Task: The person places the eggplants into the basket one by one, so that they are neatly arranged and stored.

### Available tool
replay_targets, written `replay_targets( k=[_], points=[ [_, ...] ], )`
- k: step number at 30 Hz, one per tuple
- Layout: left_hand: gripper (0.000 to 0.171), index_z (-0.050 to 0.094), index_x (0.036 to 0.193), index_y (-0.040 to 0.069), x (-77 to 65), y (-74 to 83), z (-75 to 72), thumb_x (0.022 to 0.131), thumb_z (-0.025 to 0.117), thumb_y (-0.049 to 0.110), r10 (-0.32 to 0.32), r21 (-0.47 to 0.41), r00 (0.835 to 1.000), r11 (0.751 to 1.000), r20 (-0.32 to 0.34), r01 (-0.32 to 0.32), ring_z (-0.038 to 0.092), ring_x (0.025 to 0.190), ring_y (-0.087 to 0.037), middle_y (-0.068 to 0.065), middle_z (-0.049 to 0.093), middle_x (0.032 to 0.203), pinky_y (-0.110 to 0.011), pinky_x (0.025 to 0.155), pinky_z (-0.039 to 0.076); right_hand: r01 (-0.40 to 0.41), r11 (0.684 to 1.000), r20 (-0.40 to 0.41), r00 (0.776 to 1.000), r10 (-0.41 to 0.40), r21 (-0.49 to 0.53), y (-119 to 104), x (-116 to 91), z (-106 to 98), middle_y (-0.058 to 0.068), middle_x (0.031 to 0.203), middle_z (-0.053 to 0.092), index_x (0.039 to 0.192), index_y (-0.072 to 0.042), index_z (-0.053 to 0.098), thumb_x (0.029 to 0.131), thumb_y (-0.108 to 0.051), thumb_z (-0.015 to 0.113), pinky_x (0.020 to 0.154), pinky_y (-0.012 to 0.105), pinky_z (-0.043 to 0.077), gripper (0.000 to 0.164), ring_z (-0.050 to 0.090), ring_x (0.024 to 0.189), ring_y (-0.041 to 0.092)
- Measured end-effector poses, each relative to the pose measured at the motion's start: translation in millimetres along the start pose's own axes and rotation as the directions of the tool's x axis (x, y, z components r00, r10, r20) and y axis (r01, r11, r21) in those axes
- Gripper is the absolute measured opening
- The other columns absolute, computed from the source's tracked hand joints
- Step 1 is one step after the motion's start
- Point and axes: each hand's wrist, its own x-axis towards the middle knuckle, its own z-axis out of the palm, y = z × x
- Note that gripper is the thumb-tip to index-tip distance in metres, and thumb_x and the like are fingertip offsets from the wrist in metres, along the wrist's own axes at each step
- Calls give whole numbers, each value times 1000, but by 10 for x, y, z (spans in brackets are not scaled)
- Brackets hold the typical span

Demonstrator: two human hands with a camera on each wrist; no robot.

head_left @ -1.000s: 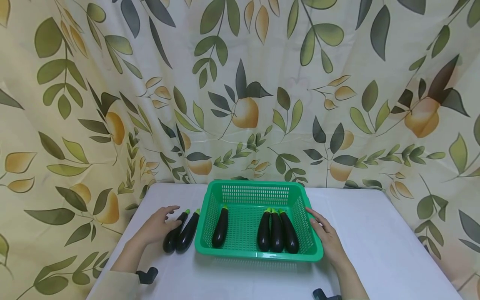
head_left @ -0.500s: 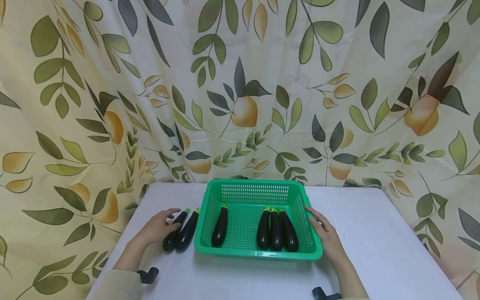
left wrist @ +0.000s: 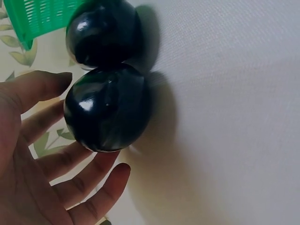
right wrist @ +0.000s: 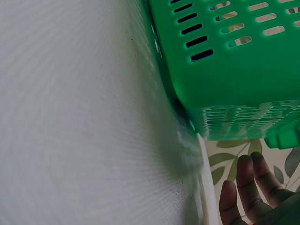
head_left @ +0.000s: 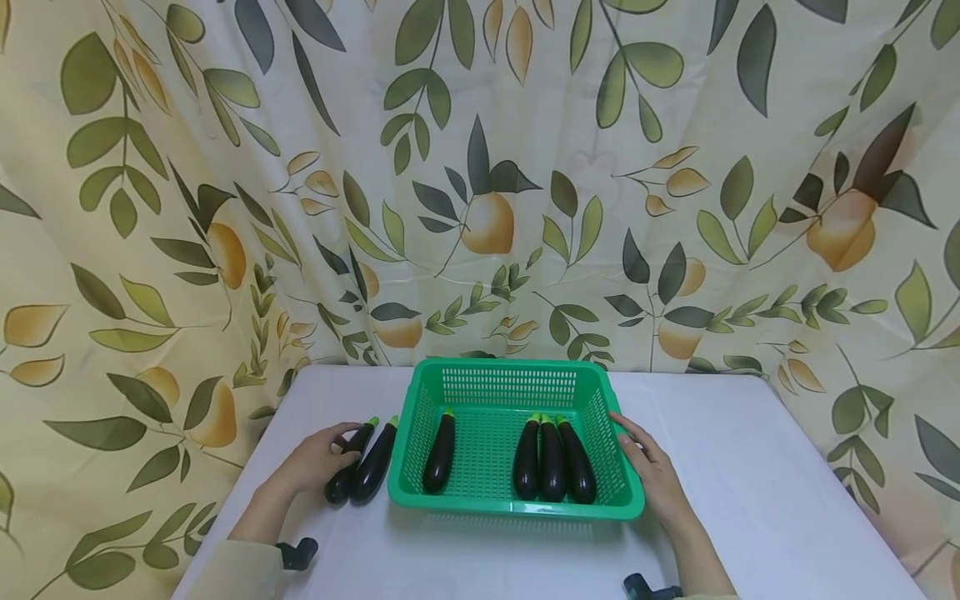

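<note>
My left hand [head_left: 317, 459] is curled about the leftmost eggplant [head_left: 341, 486], a dark glossy one lying on the table. In the left wrist view, the fingers [left wrist: 77, 187] reach round this eggplant [left wrist: 108, 110] on one side, with the thumb at its upper side. A second eggplant [head_left: 375, 464] lies right against it, beside the green plastic basket [head_left: 517, 508]. My right hand [head_left: 656, 475] touches the basket's right rim with fairly straight fingers. Inside, one eggplant [head_left: 440, 454] lies at the left and three eggplants [head_left: 553, 462] lie side by side at the right.
A white cloth covers the table [head_left: 720, 450]. Behind it and to the left hangs a curtain [head_left: 570, 167] printed with leaves and fruit. Dark wrist camera mounts [head_left: 298, 553] show at both wrists.
My left hand has come down slightly and its fingers have closed in on the leftmost eggplant. The right hand, basket and other eggplants stay as they were.
</note>
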Motion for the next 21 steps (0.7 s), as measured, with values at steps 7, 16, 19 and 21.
replay_targets(
  k=[7, 16, 19, 21],
  points=[
    [52, 60, 145, 19, -3, -6, 9, 95, 73, 21, 6, 8, 1000, 1000, -5, -6, 63, 88, -21, -15, 69, 118, -33, 71, 51, -2, 1000, 0, 1000, 2, -1, 5, -8, 2, 13, 145, 47, 161, -29, 38, 111, -49, 36, 86, 29, 51, 54, 49, 125, 29],
    [52, 60, 145, 19, -18, 0, -15, 95, 72, 19, 25, 8, 1000, 1000, -2, -25, 61, 89, -21, -14, 69, 118, -32, 69, 49, 10, 1000, -5, 1000, -10, 10, 42, 14, 0, 12, 145, 48, 161, -28, 39, 111, -48, 37, 83, 25, 54, 53, 52, 119, 23],
    [52, 59, 146, 20, -18, 10, -26, 96, 72, 19, 19, 5, 1000, 1000, -3, -19, 62, 91, -22, -14, 68, 120, -32, 70, 49, 5, 1000, -4, 1000, -5, 16, 50, 21, -2, 13, 144, 49, 160, -29, 39, 111, -48, 37, 83, 24, 55, 53, 52, 117, 21],
    [52, 59, 146, 18, -15, 12, -31, 96, 71, 18, 24, 4, 1000, 1000, -5, -24, 62, 90, -22, -15, 68, 120, -32, 69, 50, 7, 1000, -5, 1000, -7, 16, 46, 19, -2, 13, 144, 49, 160, -28, 39, 111, -48, 38, 82, 23, 55, 53, 53, 116, 20]
  ],
)
